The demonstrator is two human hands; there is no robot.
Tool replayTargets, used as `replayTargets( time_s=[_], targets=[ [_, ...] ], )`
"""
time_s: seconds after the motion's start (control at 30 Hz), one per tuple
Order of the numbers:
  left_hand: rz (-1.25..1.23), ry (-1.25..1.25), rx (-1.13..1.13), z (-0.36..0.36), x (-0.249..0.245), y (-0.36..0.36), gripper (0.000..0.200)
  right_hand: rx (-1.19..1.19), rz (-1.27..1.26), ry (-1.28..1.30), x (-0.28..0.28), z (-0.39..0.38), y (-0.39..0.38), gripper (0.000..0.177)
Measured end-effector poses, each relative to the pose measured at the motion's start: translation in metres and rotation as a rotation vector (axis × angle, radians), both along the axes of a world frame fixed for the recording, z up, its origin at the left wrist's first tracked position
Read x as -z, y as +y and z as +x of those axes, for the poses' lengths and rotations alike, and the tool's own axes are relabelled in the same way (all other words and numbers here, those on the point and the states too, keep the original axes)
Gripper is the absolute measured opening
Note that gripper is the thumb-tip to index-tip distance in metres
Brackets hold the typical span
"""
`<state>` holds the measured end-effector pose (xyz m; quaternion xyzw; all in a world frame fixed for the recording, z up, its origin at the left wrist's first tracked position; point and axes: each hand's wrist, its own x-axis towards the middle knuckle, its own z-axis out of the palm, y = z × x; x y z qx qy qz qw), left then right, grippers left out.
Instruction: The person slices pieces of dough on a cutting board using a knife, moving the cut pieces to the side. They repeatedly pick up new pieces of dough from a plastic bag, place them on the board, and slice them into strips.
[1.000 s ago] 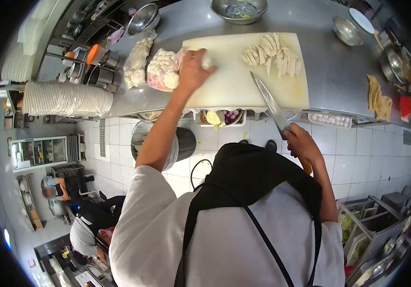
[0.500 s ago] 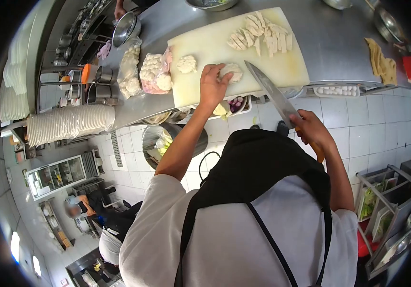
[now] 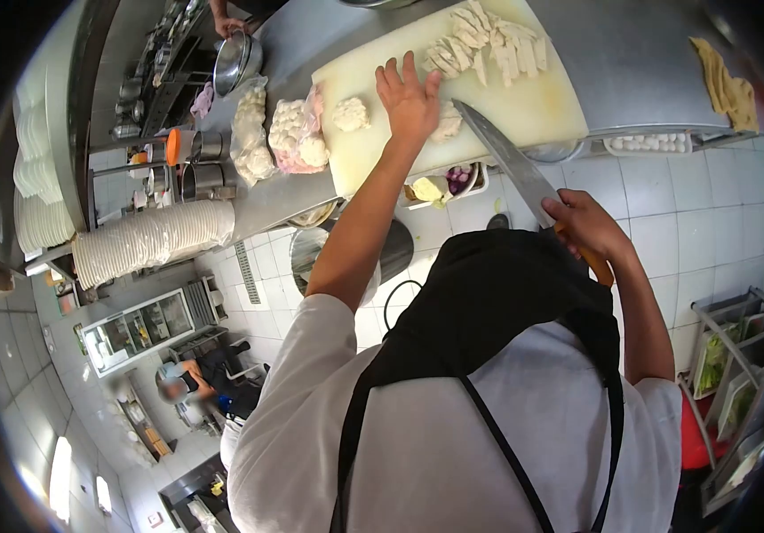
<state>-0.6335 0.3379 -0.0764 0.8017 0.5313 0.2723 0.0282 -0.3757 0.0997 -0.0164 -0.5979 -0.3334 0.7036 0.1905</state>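
My left hand (image 3: 410, 99) is over the white cutting board (image 3: 373, 164), fingers spread, nothing in its grip. Just right of it lies a pale, lumpy piece of food (image 3: 447, 123), partly behind the thumb side of the hand. My right hand (image 3: 584, 222) is closed around the orange handle of a large kitchen knife (image 3: 511, 164). The blade points up and left, its tip beside the pale piece. Another pale round lump (image 3: 350, 114) sits farther left on the board. Pale cut strips (image 3: 517, 51) lie in a pile at the far right of the board.
Plastic bags of pale lumps (image 3: 250, 133) (image 3: 289, 129) stand left of the board. Metal bowls (image 3: 233, 60) and stacked plates (image 3: 155, 238) are farther left. A tan cloth (image 3: 721, 84) lies at right. A co-worker's hand (image 3: 229, 25) shows at top left; another person (image 3: 209, 377) is behind.
My left hand has let go of the pale piece, moved up slightly and spread its fingers. The knife stays in my right hand. The whole view has shifted slightly.
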Motion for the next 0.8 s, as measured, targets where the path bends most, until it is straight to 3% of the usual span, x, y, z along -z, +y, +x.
replayTargets(
  time_s=[0.1, 0.4, 0.8],
  targets=[
    [-0.162, 0.057, -0.015, 0.007, -0.009, -0.003, 0.073, -0.009, -0.009, -0.014, -0.008, 0.001, 0.002, 0.036],
    [-0.225, 0.074, 0.077, 0.006, -0.01, -0.001, 0.074, -0.086, 0.046, 0.117, 0.01, -0.007, 0.019, 0.033],
    [-0.283, 0.035, 0.005, 0.007, -0.012, -0.003, 0.074, -0.1, 0.069, 0.199, 0.023, -0.019, 0.021, 0.033]
  ],
)
